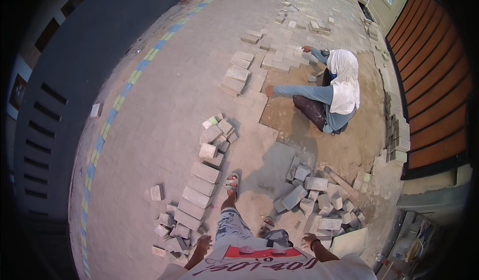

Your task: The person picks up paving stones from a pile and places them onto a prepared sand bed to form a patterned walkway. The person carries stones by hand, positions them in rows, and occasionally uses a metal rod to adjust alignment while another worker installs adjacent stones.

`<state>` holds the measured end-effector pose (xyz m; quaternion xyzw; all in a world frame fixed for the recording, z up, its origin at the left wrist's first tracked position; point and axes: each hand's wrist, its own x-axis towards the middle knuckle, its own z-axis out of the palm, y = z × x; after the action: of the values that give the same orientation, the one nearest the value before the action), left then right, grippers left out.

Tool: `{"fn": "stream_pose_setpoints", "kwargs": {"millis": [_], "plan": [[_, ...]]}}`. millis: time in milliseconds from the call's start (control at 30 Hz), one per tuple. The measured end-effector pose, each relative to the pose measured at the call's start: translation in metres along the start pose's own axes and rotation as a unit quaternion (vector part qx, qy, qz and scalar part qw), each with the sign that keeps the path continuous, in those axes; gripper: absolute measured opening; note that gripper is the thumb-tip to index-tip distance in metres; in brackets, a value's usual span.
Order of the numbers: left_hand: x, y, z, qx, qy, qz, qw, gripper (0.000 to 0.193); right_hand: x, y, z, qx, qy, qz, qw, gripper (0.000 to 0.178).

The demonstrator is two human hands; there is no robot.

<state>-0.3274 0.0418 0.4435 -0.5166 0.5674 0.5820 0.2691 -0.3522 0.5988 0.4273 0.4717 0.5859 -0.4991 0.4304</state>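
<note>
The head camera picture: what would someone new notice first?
Probably the crouching person in a white cloth head covering and blue-grey sleeves, on bare brown sand right of centre. Next, the jumbled heap of grey paving blocks at lower right, near the wearer's bare right hand. Then the blue-and-yellow stripe curving along the left.

Our hands (204, 243) show too small for us to tell every finger apart. The lower edge cuts off our shirt (267, 264), and a white cloth (344, 70) hides a co-worker's (319, 94) head.
</note>
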Motion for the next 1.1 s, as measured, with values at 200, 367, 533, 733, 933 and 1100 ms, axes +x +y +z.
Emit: {"fn": "stream_pose_setpoints", "kwargs": {"millis": [200,367,533,733,933,1100], "plan": [[0.054,0.088,-0.015,0.002,-0.033,-0.065,0.997,0.035,0.005,-0.123,0.044,0.042,-0.013,-0.024,0.999,0.046],[0.094,0.241,-0.052,0.038,0.014,0.03,0.999,0.041,-0.039,-0.191,0.102,0.074,0.005,-0.006,0.997,0.047],[0.123,0.38,-0.068,0.077,0.045,0.121,0.989,0.042,-0.053,-0.148,0.116,0.148,0.038,0.025,0.988,0.046],[0.129,0.453,-0.022,0.179,0.0,0.126,0.976,0.042,-0.065,-0.078,0.144,0.208,0.064,0.058,0.974,0.043],[0.095,0.458,0.08,0.265,-0.103,0.092,0.954,0.043,-0.094,-0.1,0.171,0.168,0.1,0.023,0.98,0.039],[0.106,0.448,0.12,0.282,-0.181,0.071,0.939,0.04,-0.105,-0.136,0.156,0.256,0.099,0.057,0.96,0.034]]}}
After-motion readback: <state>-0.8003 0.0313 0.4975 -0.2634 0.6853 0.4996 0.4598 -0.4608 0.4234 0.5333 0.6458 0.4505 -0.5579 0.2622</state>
